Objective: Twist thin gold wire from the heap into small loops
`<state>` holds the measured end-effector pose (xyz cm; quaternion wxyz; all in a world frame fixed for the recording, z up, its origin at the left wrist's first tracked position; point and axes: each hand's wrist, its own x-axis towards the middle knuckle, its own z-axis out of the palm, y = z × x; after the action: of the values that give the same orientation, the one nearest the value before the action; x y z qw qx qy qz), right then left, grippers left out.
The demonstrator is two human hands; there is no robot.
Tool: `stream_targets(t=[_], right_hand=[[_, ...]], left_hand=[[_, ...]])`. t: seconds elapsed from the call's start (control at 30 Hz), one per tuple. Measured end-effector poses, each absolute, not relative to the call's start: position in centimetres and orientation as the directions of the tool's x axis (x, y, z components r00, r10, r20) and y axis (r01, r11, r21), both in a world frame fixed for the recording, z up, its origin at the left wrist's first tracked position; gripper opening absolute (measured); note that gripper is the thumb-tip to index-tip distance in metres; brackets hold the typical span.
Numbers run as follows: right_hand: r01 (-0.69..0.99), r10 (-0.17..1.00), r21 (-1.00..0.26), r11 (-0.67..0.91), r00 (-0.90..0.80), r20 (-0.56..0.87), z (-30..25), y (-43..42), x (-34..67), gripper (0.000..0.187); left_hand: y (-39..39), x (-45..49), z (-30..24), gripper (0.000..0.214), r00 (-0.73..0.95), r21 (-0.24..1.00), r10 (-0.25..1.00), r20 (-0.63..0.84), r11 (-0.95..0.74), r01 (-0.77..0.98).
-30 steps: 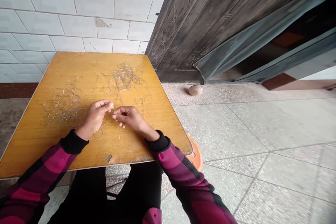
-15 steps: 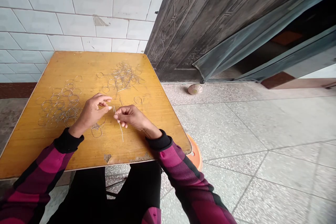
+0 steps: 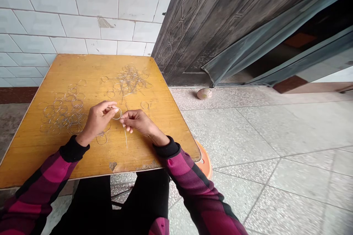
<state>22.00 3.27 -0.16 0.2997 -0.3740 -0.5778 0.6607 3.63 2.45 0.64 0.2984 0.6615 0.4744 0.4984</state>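
Both hands meet over the middle of a worn yellow wooden table [image 3: 33, 154]. My left hand [image 3: 96, 119] pinches the top of a thin silvery wire [image 3: 119, 114], which is bent into a small loop between the two hands. My right hand [image 3: 136, 120] pinches the same wire, and its loose tail hangs down toward me. A single finished wire ring [image 3: 101, 138] lies just below my left hand. A spread of several wire rings [image 3: 64, 112] covers the table to the left.
A tangle of wires and rings [image 3: 128, 79] lies at the far middle of the table. White tiled wall behind, a dark metal door [image 3: 209, 18] to the right. An orange stool [image 3: 205, 163] peeks from under the table's right corner. A small round object [image 3: 204, 93] rests on the tiled floor.
The wire was straight between my fingertips; now its upper part is curled into a small loop. Both hands stayed in nearly the same spot.
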Motion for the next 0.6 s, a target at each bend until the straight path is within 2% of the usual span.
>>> stream_targets(t=[0.27,0.47,0.6], right_hand=[[0.149,0.885,-0.986,-0.075,-0.446,-0.135,-0.1,4.2,24.3,0.024],[0.404,0.937,-0.915,-0.022,-0.311,-0.159,-0.3,4.2,27.7,0.014],[0.283,0.909,-0.954,-0.097,-0.366,-0.201,-0.8,3.8,27.6,0.020]], left_hand=[[3.4,2.7,-0.2,0.022,0.057,0.840,0.908,0.416,-0.407,0.360],[3.2,2.9,-0.2,0.019,0.098,0.804,0.899,0.428,-0.428,0.413],[3.1,3.1,-0.2,0.017,0.097,0.808,0.897,0.431,-0.432,0.400]])
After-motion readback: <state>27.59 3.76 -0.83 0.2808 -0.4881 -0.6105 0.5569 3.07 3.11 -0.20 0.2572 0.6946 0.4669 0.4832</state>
